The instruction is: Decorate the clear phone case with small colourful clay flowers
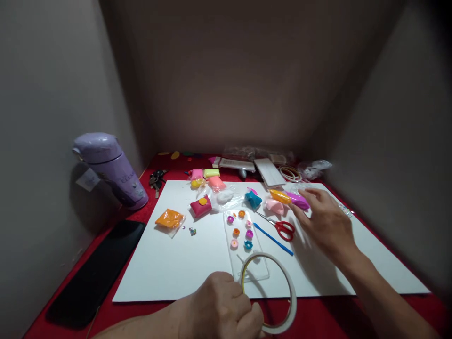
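My left hand (pixel 226 303) is closed on a roll of white tape (pixel 291 282), held upright over the near edge of the white board (pixel 141 278). My right hand (pixel 326 223) is at the purple clay packet (pixel 298 201), thumb and fingers apart around it; whether they touch it I cannot tell. Beside that packet lie an orange clay packet (pixel 280 196) and a pale pink one (pixel 274 206). A clear phone case (pixel 259 263) carries several small clay flowers (pixel 236 232). Red-handled scissors (pixel 284 230) and a blue stick tool (pixel 273 239) rest to its right.
A purple bottle (pixel 116 169) leans at the left, near keys (pixel 157 179) and a black phone (pixel 97 275). More clay packets, including orange (pixel 170 218), red (pixel 200 207) and teal (pixel 253 199), lie on the board. A white box (pixel 269 173) sits behind.
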A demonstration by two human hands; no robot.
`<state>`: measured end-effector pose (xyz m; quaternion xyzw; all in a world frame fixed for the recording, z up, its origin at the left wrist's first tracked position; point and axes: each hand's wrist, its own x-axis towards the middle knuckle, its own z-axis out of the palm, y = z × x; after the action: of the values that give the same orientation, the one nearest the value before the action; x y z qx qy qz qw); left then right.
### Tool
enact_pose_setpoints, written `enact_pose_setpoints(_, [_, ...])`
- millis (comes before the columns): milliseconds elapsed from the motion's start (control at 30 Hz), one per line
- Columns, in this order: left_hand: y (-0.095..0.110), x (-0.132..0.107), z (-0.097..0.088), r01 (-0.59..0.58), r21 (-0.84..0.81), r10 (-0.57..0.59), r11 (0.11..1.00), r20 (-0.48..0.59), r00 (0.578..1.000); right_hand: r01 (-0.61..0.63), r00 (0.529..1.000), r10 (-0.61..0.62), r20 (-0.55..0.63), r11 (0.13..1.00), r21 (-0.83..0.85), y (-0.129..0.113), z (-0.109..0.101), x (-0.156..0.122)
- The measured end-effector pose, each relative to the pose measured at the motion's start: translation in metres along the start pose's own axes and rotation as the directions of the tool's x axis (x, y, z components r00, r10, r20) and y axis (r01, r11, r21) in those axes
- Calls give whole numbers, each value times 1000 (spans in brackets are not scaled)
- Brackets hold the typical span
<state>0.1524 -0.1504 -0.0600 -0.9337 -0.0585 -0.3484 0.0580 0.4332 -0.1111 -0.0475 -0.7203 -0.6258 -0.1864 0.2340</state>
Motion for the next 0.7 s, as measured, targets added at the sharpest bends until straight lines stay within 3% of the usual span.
enact_pose_setpoints(67, [1, 0, 1, -8, -18, 8, 1000, -8, 1000, 33, 998, -36, 60, 998, 50, -3, -5, -19])
enact_pose_setpoints(133, [1, -1, 1, -17, -23, 17, 1000, -6, 1000, 112, 965, -145, 219, 981, 158, -6, -6, -33])
enact_pose_setpoints(200, [2, -1, 2, -30, -26, 31, 999, 9, 999, 140, 934, -193, 300, 972, 188, -9, -4, -39])
enact_pose_setpoints(467, [2, -4, 1, -57, -57, 60, 997, 54, 997, 213, 907, -255, 336, 964, 158, -13, -2, -22])
enact_pose_setpoints(633, [1, -4, 0, -40, -82, 43, 996, 37, 998, 204, 903, -247, 353, 967, 155, -4, -23, -30])
enact_pose_setpoints(700, [1, -3, -3, -36, -79, 39, 996, 35, 999, 202, 876, -268, 400, 959, 200, -1, -35, -37])
